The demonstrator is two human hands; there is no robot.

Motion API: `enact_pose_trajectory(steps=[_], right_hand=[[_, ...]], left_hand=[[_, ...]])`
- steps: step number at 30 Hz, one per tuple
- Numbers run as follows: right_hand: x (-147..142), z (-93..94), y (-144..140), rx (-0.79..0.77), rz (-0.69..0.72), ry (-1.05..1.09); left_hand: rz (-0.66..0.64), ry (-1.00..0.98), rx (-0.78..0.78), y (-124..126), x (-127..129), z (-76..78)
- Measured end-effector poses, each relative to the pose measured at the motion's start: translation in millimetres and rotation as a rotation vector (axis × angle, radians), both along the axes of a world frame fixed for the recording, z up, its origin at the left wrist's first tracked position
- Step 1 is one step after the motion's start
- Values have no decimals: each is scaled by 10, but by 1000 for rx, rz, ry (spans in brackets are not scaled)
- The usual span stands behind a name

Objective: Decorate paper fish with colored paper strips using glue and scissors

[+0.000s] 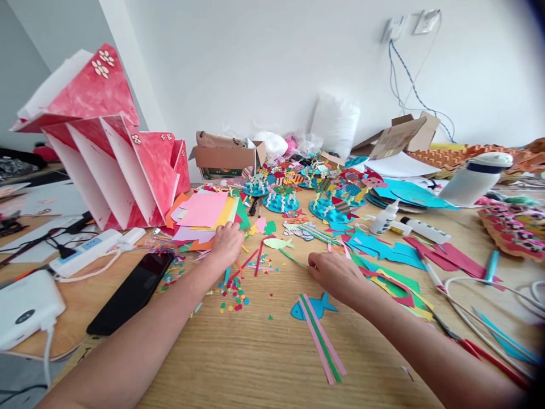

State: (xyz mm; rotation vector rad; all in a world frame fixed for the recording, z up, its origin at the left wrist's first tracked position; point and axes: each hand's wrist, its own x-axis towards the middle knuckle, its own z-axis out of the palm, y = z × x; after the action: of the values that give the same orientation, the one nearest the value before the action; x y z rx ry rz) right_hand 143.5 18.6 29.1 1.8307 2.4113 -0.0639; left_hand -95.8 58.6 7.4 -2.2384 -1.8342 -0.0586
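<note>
Head | left hand (227,243) curled on paper stack (207,217) edge | right hand (336,275) pinching green strip (293,259) (bare wood nearer)

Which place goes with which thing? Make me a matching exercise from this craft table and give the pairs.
Things:
1. blue paper fish
2. black phone
3. glue bottle
4. left hand

Places:
A. beside the white power strip
B. near the right hand, under pink and green strips
C. on the stack of coloured paper
D. right of the blue discs

Pairs: 1-B, 2-A, 3-D, 4-C
</note>
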Motion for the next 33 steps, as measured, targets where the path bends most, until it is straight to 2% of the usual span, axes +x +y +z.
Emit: enact_pose_trajectory(steps=[5,9,14,20,23,26,33], right_hand=[[2,114,16,73,45,63],[-157,171,111,100,76,165],[-570,145,357,19,152,323],[-1046,-38,693,-184,208,457],[-1196,-106,771,-231,218,465],[-1274,-126,821,-210,215,434],[-1265,-120,875,-125,198,280]], left_hand=[[20,-120,-9,103,-124,-19],[3,-248,-73,209,-245,-11],[3,-401,-137,282,-336,-2],[-14,-548,-230,275,-383,7],[-22,-604,-251,263,-395,18],[-18,-642,-262,257,-401,23],[10,-698,-254,267,-422,15]])
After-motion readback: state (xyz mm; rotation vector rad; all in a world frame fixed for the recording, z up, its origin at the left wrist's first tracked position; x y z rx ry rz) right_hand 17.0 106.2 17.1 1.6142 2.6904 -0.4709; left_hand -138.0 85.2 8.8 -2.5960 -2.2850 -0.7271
